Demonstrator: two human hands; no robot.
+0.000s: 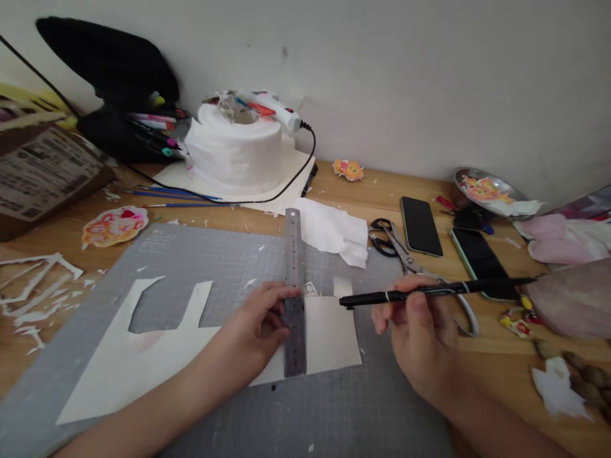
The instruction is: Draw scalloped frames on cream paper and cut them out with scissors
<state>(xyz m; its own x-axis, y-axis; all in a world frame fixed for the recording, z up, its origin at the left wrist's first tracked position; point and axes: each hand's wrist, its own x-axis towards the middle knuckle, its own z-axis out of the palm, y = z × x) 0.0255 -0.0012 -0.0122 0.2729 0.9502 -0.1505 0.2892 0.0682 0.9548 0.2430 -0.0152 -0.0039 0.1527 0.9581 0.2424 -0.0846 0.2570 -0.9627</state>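
Observation:
A metal ruler lies upright across a cut sheet of white card. My left hand has its fingers bent, with the index fingertip and thumb holding the ruler at its left edge. In my right hand is a black marker pen, gripped near its middle and held level above the mat, its left end over the card's right edge. A small piece with drawn black lines shows just right of the ruler. All of this rests on a grey cutting mat.
Scissors and two phones lie to the right. A glue gun sits on a white roll at the back, its cord trailing left. Paper scraps, a cardboard box and a metal bowl stand around.

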